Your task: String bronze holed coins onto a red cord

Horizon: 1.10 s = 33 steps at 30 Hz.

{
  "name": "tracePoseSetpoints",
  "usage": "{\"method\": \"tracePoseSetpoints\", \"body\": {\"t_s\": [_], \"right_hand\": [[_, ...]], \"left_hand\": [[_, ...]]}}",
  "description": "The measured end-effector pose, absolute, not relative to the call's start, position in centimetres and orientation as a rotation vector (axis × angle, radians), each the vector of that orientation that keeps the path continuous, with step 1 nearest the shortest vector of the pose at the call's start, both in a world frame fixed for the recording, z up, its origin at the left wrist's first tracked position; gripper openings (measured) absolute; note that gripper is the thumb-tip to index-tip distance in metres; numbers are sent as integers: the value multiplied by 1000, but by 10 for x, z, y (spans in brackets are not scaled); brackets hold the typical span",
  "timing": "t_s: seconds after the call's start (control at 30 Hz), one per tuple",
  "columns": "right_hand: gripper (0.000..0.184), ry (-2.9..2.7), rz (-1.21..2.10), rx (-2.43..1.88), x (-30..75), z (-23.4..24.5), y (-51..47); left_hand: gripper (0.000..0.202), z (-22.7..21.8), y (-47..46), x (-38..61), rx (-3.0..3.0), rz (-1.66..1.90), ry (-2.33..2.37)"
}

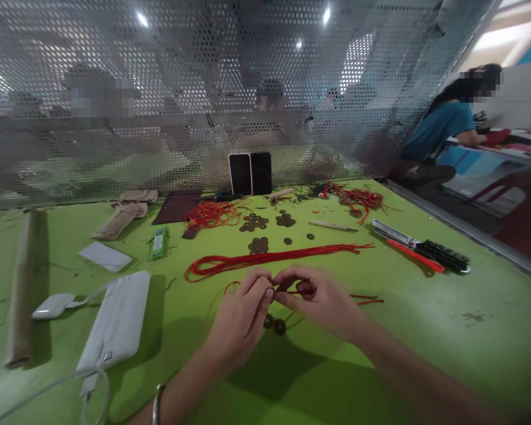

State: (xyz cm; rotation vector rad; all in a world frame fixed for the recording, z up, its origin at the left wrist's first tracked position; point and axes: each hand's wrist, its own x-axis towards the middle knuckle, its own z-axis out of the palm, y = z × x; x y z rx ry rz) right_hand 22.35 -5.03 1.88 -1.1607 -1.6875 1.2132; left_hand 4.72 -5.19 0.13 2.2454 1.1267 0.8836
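Observation:
My left hand (246, 313) and my right hand (321, 301) meet in the middle of the green table, fingertips pinched close together. A thin red cord (367, 297) runs through them; its loose ends show to the right of my right hand. A dark round coin (304, 287) sits within the curl of my right fingers. The fingertips hide the spot where they grip. Just below my hands are dark coins with holes (279, 326). Beyond my hands lies a long looped bundle of red cord (265, 257). Small piles of coins (259, 245) lie farther back.
A white power bank (117, 321) with a cable is at left, beside a long tube (22, 289). A brush (442, 254) and a wooden-handled tool (331, 225) lie right. Red thread tangles (215, 213) and a phone (240, 175) stand near the perforated screen (181, 130). A person sits far right.

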Motion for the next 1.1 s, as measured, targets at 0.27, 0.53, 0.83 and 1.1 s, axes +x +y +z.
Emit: {"method": "tracePoseSetpoints", "body": {"t_s": [0.27,0.53,0.83,1.1], "right_hand": [[10,-1823,848,-1175,220,10,-56],[8,-1854,770,-1154,218,12,-57],[9,-1770,715,-1148,218,10,-57],[31,-1821,999,-1184,224,16,-54]], "left_hand": [[26,5,-54,45,2642,863,1299],[21,15,-54,47,2734,1245,1403],[4,13,-53,47,2198,1214,1193],[11,11,-51,44,1719,1154,1197]]}}
